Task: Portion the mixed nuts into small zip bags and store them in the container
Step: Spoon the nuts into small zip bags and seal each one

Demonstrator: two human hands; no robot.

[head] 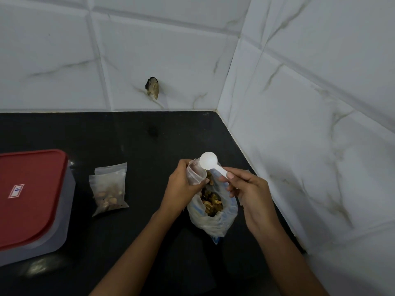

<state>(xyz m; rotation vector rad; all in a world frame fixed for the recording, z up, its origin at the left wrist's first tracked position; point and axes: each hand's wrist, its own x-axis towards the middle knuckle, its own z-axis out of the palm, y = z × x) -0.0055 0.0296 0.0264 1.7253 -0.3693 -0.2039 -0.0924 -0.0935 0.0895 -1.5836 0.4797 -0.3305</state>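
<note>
A large plastic bag of mixed nuts stands open on the black counter. Just above it my left hand grips a small clear zip bag, mouth held open. My right hand pinches the handle of a white plastic scoop, whose empty bowl hovers at the small bag's mouth. Two filled small zip bags of nuts lie overlapped on the counter to the left. The container, clear with a red lid on, sits at the far left.
White marbled tile walls close the counter at the back and right, forming a corner. A dark chipped hole marks the back wall. Bare counter lies between the container, the filled bags and my hands.
</note>
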